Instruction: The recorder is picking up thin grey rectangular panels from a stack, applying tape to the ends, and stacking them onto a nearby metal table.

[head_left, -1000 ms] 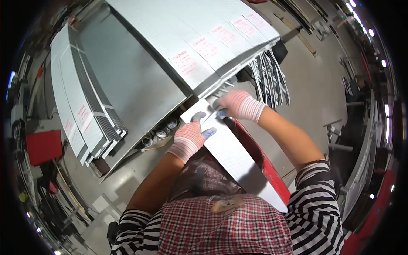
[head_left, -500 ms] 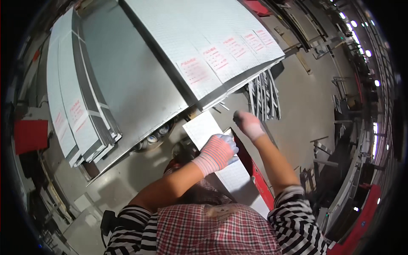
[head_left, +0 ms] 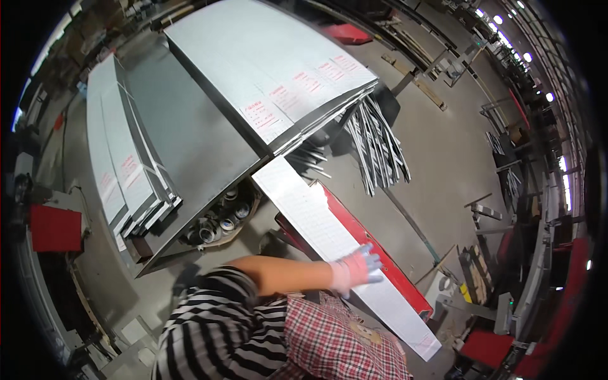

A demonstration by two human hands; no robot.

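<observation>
My left hand [head_left: 356, 271], in a pale pink glove with grey-blue fingertips, reaches across a long white film-covered strip [head_left: 310, 218]. Its fingers are spread over the strip's right edge, holding nothing; whether they press on the strip cannot be made out. The strip slants from the table's near corner down to the lower right, along a red metal beam [head_left: 380, 253] that shows on its right side. No part of my right hand appears.
White film-covered sheets [head_left: 272, 69] with red print lie stacked on the metal table [head_left: 190, 114]. Narrower bundled panels [head_left: 120, 158] lie along its left side. Below are rolls of tape [head_left: 221, 221] in a holder; thin metal strips [head_left: 373, 142] hang at the table's right.
My right hand has left the view. My left hand has moved down and right along the strip, and its closed fingers have spread. The view has shifted, showing more of the strip and red beam.
</observation>
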